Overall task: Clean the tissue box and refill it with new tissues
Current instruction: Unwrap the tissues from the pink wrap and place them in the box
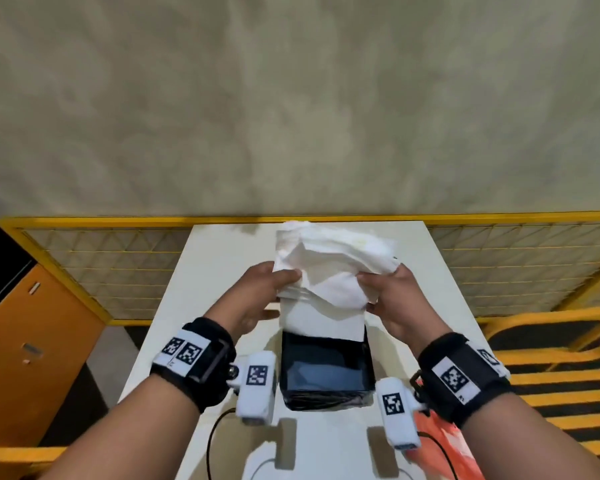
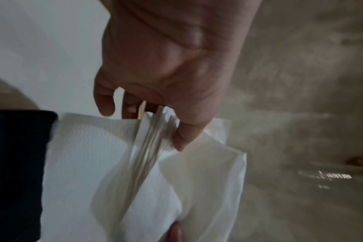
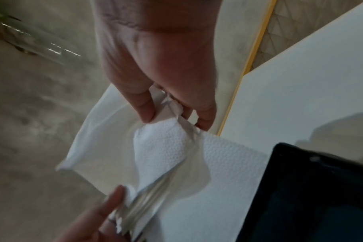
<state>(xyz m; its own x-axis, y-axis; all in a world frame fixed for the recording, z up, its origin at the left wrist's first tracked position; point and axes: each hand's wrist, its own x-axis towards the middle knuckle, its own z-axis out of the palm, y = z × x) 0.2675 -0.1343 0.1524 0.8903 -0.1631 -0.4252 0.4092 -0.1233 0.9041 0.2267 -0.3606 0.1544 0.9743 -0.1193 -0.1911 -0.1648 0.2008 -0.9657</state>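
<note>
A black tissue box [image 1: 327,370] stands upright on a white table [image 1: 440,306], close to the near edge, its top open and its dark interior visible from the head view. A stack of white tissues [image 1: 326,271] is held above and just beyond the open top, with the lowest sheet hanging down to the far rim of the box. The left hand [image 1: 257,299] grips the left side of the stack, thumb on the near face and fingers curled behind; the left wrist view shows the layered edge of the tissues [image 2: 147,155] pinched between thumb and fingers [image 2: 104,101]. The right hand [image 1: 395,299] grips the right side of the stack likewise; the right wrist view shows its fingers [image 3: 143,106] closed on a bunched corner of the tissues [image 3: 172,144], with the box corner [image 3: 321,188] at lower right. The upper sheets of the stack are rumpled and loosely separated. Both wrists carry black straps with printed marker tags and white camera units. An orange-and-white item [image 1: 440,441] lies on the table under the right forearm; its nature cannot be determined. A yellow mesh fence [image 1: 118,258] runs behind the table, and an orange cabinet [image 1: 32,341] stands at left.
</note>
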